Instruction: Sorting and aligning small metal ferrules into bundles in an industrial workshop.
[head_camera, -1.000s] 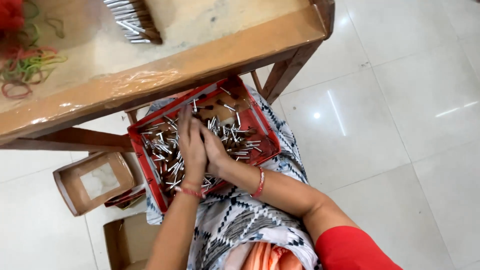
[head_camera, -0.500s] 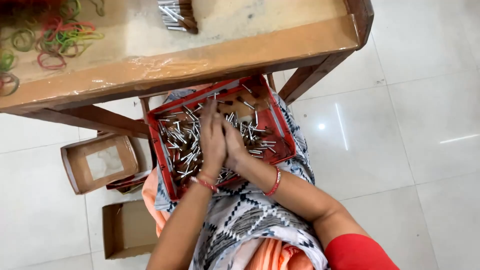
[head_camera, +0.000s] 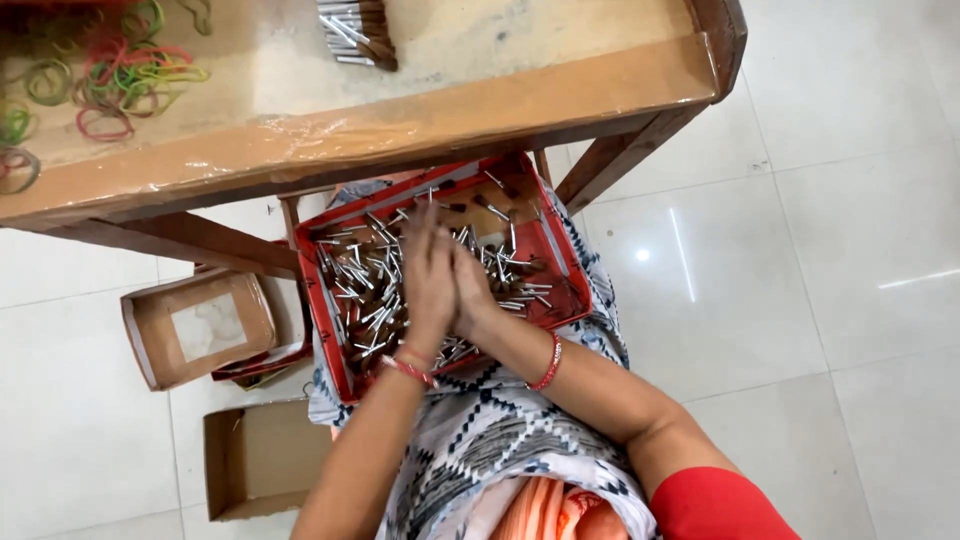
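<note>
**Red tray of small metal sticks on the lap, both hands inside**

On the floor at the left lie an open cardboard box with a window (head_camera: 200, 328) and a plain cardboard box (head_camera: 262, 458). Above, on the wooden bench (head_camera: 400, 110), are coloured rubber bands (head_camera: 120, 80) and a bundle of sticks (head_camera: 357, 30). The red tray (head_camera: 330, 330) rests on the person's lap, under the bench edge, full of loose silver-and-brown sticks (head_camera: 365, 290). The left hand (head_camera: 428, 285) and right hand (head_camera: 472, 290) are pressed side by side on the sticks; if their grip is closed on any, I cannot tell.
</note>
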